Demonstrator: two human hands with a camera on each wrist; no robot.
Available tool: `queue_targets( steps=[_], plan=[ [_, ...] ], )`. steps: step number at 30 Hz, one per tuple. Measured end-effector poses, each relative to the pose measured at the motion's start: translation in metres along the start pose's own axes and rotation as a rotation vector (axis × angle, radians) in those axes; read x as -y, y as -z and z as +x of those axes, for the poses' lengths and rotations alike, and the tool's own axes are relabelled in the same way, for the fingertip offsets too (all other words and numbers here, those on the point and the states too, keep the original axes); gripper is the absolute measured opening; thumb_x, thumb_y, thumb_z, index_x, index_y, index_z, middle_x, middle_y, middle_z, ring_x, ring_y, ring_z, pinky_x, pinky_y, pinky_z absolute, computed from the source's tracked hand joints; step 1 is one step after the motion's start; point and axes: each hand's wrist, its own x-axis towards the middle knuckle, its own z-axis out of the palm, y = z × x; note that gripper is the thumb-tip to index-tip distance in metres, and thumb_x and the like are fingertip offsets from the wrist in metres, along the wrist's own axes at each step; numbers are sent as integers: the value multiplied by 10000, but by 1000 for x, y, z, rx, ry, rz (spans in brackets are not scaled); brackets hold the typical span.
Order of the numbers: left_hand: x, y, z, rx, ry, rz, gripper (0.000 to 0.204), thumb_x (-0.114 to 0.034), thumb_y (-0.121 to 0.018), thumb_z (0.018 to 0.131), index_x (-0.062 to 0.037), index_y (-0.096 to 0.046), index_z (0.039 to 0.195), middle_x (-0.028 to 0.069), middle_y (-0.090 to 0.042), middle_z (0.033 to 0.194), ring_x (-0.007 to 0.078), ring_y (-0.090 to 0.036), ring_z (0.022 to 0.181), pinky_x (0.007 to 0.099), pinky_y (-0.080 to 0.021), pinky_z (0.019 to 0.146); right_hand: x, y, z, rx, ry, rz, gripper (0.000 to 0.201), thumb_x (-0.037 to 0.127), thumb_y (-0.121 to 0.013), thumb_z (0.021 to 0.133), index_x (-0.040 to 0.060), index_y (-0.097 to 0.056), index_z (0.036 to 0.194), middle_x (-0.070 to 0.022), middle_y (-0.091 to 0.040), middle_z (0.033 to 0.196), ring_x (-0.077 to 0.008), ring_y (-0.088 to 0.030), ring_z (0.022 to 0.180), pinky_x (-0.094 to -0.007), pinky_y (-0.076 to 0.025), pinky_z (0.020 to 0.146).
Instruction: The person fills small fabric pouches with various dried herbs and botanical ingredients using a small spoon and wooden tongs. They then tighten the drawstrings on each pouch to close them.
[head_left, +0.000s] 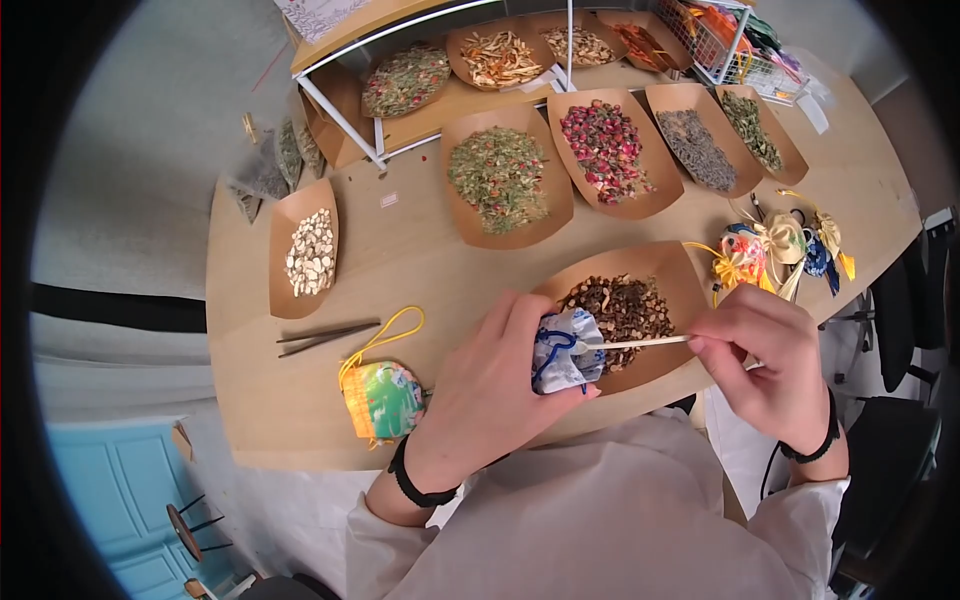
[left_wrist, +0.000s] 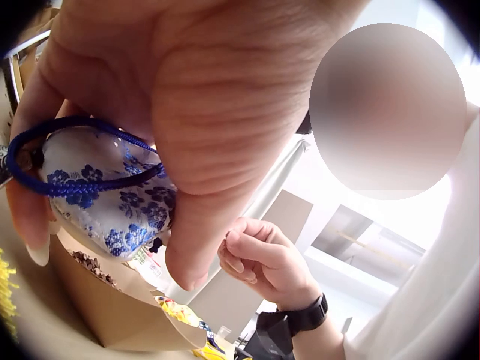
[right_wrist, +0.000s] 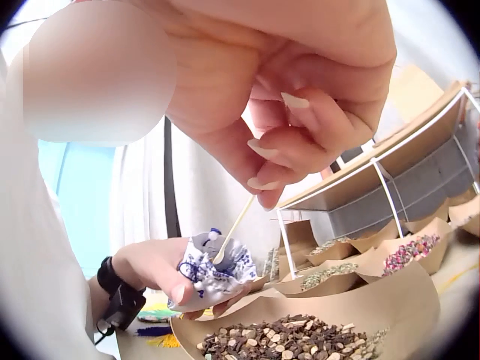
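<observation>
My left hand (head_left: 490, 385) grips the white pouch with blue flowers (head_left: 568, 350), fingers and thumb curled round its sides, its blue cord looping beside my fingers; my right hand (head_left: 765, 365) pinches the end of a thin pale stick (head_left: 640, 342), whose other end reaches into the pouch's mouth. The pouch is held over the near left edge of the paper tray (head_left: 680, 285) of dark, chopped pieces (head_left: 625, 310); a green and yellow pouch (head_left: 385, 400) lies on the table (head_left: 430, 280) near my left wrist.

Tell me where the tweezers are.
In the head view, the tweezers lie on the table, at the person's left, between the tray of white slices and the green-and-yellow pouch.
</observation>
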Motion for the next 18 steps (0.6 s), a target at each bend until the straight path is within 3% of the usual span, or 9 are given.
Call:
queue_targets(
  steps=[2,5,8,13,18],
  plan=[
    [1,1,-1,8,24,-25,734,-330,-917,704,-21,-518,1237,152,-615,1122,371,-643,1015,426,-523,835,1,4,0,-35,53,-57,28,-41,-691,850,-34,-698,876,-96,-591,735,-216,-567,604,-317,-442,546],
    [5,1,-2,-6,20,-36,731,-323,-921,703,-21,-519,1234,152,-626,1111,360,-649,1005,417,-523,836,-2,18,3,-106,-151,-152,35,-48,-685,854,-35,-696,885,-100,-606,750,-190,-560,578,-304,-437,529],
    [6,3,-2,-11,21,-60,730,-311,-929,696,-22,-522,1228,155,-634,1098,347,-655,991,409,-525,834,-35,17,-2,-135,-203,-175,39,-55,-680,858,-40,-694,891,-103,-611,754,-183,-556,571,-296,-432,526],
    [8,3,-3,-19,15,-51,736,-296,-942,679,-22,-523,1218,160,-633,1085,340,-655,977,403,-528,826,-51,12,-7,-22,-228,-206,33,-59,-679,864,-56,-693,894,-112,-623,762,-188,-552,560,-309,-432,535],
    [7,4,-3,-16,30,-50,748,-300,-952,666,-24,-519,1210,166,-633,1074,347,-657,963,403,-530,813,-58,-6,-4,44,-315,-2,47,-31,-689,875,-53,-704,914,-121,-621,750,-198,-566,595,-321,-443,562]
  ],
)
